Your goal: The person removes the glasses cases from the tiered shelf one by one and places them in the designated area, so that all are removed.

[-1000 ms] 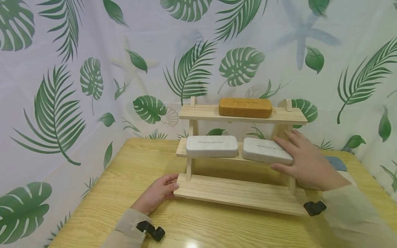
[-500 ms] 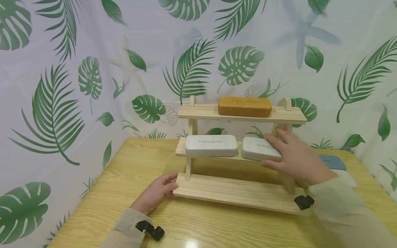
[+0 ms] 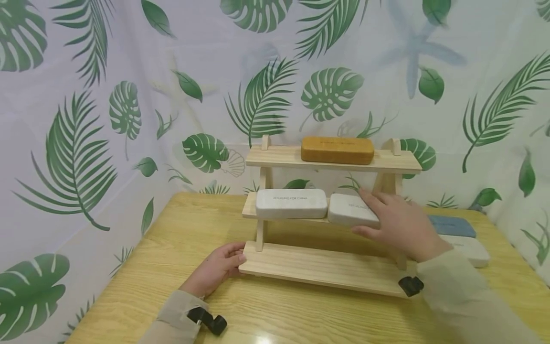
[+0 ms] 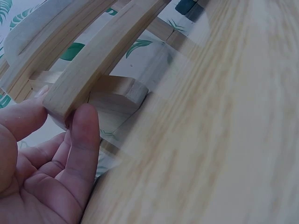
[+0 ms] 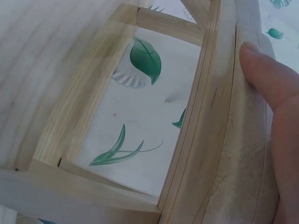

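1. The right white case (image 3: 347, 209) sits on the middle board of the wooden shelf (image 3: 326, 268), toward the shelf's right side and just beside the left white case (image 3: 291, 204).

2. The right hand (image 3: 399, 224) holds its right end: the thumb lies on the front face and the index finger reaches over the top to the back. The other fingertips cannot be made out.

3. The left hand (image 3: 218, 267) pinches the left end of the shelf's bottom board, which should help keep the stand from shifting.

4. The case looks stiff-walled and probably light, with a smooth, slightly mottled skin that may slide easily along the wood. It seems hardly fragile, though the surface could mark.

5. The best hold is probably across the front and back faces near the shelf's right upright; a hard squeeze seems needless.

6. The orange case (image 3: 337, 150) on the shelf's top board, and the blue case (image 3: 452, 226) right of the shelf, look similarly firm and would likely suit the same hold.
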The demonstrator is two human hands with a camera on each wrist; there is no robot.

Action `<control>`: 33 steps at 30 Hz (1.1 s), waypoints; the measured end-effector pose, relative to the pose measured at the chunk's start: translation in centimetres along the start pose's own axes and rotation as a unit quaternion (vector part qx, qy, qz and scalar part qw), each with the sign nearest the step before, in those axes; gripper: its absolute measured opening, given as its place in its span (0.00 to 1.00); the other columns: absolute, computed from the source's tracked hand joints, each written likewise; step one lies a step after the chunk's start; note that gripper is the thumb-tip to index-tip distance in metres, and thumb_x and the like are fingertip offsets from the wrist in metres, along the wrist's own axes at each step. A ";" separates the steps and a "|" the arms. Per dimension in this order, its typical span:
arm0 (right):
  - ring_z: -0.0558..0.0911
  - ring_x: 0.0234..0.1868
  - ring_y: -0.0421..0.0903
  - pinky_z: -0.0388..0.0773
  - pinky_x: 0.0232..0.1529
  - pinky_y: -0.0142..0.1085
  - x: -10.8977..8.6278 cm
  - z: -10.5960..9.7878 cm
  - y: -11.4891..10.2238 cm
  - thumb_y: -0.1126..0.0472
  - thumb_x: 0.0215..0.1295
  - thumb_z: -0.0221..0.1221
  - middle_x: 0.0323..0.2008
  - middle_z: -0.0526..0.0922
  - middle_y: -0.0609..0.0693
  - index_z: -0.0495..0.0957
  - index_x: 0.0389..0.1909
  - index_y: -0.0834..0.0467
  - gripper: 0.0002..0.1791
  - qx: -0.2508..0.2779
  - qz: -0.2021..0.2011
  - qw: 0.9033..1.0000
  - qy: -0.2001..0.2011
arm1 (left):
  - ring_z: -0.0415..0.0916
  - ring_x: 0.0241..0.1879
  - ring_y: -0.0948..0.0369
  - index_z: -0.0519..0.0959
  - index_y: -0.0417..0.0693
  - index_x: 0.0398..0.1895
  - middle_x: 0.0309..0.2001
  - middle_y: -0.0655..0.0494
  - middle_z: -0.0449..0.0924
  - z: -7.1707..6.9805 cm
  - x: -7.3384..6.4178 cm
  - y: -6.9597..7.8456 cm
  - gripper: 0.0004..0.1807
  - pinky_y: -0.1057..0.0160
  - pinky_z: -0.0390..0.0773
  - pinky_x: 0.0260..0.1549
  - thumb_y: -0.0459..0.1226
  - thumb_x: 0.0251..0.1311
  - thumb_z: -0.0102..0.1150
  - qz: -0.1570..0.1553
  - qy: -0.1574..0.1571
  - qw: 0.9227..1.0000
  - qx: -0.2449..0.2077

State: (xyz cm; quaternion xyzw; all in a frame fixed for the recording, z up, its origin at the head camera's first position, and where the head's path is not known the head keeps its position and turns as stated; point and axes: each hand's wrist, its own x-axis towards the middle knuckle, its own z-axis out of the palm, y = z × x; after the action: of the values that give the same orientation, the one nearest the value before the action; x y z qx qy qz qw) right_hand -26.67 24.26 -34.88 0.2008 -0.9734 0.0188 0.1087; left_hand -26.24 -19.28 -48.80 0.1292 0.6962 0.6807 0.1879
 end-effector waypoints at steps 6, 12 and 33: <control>0.76 0.58 0.67 0.70 0.52 0.68 -0.5 0.0 -0.4 0.15 0.58 0.41 0.63 0.75 0.65 0.58 0.79 0.52 0.58 0.002 -0.006 1.000 0.011 | 0.78 0.55 0.51 0.56 0.32 0.76 0.60 0.40 0.74 0.0 0.0 0.0 0.33 0.55 0.80 0.51 0.39 0.76 0.54 0.001 -0.002 1.000 -0.002; 0.77 0.55 0.63 0.73 0.49 0.64 -0.9 -0.1 -0.5 0.17 0.59 0.43 0.59 0.77 0.63 0.61 0.78 0.52 0.56 0.008 -0.011 1.000 0.019 | 0.78 0.55 0.51 0.57 0.32 0.76 0.60 0.40 0.74 0.0 0.0 -0.1 0.33 0.55 0.80 0.51 0.39 0.76 0.54 0.003 -0.003 1.000 -0.001; 0.79 0.46 0.56 0.76 0.42 0.55 -4.2 -0.3 0.3 0.23 0.57 0.59 0.52 0.79 0.57 0.69 0.72 0.53 0.51 0.013 -0.035 0.998 0.053 | 0.78 0.55 0.51 0.57 0.32 0.76 0.59 0.40 0.75 -0.2 0.1 -0.2 0.33 0.55 0.80 0.51 0.39 0.77 0.53 0.007 -0.010 1.000 -0.001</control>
State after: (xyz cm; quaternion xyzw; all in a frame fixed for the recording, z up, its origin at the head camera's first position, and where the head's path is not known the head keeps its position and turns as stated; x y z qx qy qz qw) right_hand -22.92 26.20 -35.50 0.2348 -0.9583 0.0382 0.1583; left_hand -26.38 -19.39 -48.98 0.1404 0.6924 0.6816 0.1905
